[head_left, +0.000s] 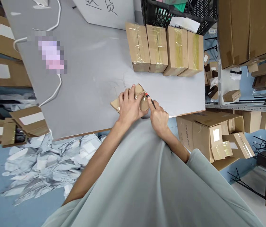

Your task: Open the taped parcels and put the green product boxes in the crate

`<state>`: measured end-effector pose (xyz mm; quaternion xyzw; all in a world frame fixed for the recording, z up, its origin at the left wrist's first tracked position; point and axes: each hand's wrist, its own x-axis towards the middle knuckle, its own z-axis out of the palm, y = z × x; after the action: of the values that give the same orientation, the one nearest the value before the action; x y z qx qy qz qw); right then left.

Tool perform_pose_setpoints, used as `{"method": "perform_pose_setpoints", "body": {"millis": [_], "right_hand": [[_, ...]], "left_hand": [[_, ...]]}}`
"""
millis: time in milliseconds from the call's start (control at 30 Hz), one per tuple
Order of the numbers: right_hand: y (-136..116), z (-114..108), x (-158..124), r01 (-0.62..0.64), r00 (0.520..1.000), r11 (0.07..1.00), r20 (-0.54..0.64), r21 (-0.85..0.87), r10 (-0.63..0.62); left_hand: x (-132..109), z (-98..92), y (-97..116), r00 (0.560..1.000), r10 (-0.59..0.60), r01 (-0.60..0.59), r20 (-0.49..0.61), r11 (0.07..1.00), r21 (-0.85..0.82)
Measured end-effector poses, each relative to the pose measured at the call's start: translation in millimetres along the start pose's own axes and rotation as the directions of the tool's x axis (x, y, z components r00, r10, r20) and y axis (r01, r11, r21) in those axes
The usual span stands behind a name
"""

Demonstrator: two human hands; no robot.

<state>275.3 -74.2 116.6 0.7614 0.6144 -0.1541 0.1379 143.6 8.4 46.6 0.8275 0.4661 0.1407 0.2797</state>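
Note:
At the table's front edge, my left hand (130, 105) presses down on and holds a folded brown cardboard piece (114, 104) with shiny clear tape on it. Its fingers are bent over the cardboard, covering much of it. My right hand (158, 118) is closed around a slim black tool with a red part (147, 95), which looks like a cutter or a pen. The red part touches or nearly touches the right side of the cardboard, close to my left thumb. The tool's tip is too small to make out.
Several taped cardboard boxes (157, 49) stand in a row on the grey table (87, 69). Behind them is a black plastic crate (206, 15). A white cable (54, 94) runs to a blurred object at left. A big open carton (194, 132) sits right; grey bags (52, 160) lie below left.

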Motion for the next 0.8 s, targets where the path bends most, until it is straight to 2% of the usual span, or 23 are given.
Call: {"method": "perform_pose_setpoints", "body": {"millis": [133,400,633,800], "right_hand": [[-9,-17,-2,-0.007,1.0,1.0,0.016,-0.022,0.007],[-5,-43,-22,0.008,0.991,0.998,0.137,-0.065,0.001],[3,-36,-34,-0.021,0.983,0.997,0.181,-0.068,0.033],[12,-30,-52,-0.049,0.983,0.998,0.175,-0.03,0.054]], "left_hand": [[0,2.1,-4,1.0,0.005,-0.006,-0.018,1.0,-0.026],[-13,5.2,-7,0.999,-0.018,0.016,-0.04,0.999,-0.04],[-14,3.5,-10,0.999,-0.019,0.018,-0.027,1.0,-0.021],[-14,1.1,-14,1.0,-0.006,0.006,0.005,1.0,0.005]]}}
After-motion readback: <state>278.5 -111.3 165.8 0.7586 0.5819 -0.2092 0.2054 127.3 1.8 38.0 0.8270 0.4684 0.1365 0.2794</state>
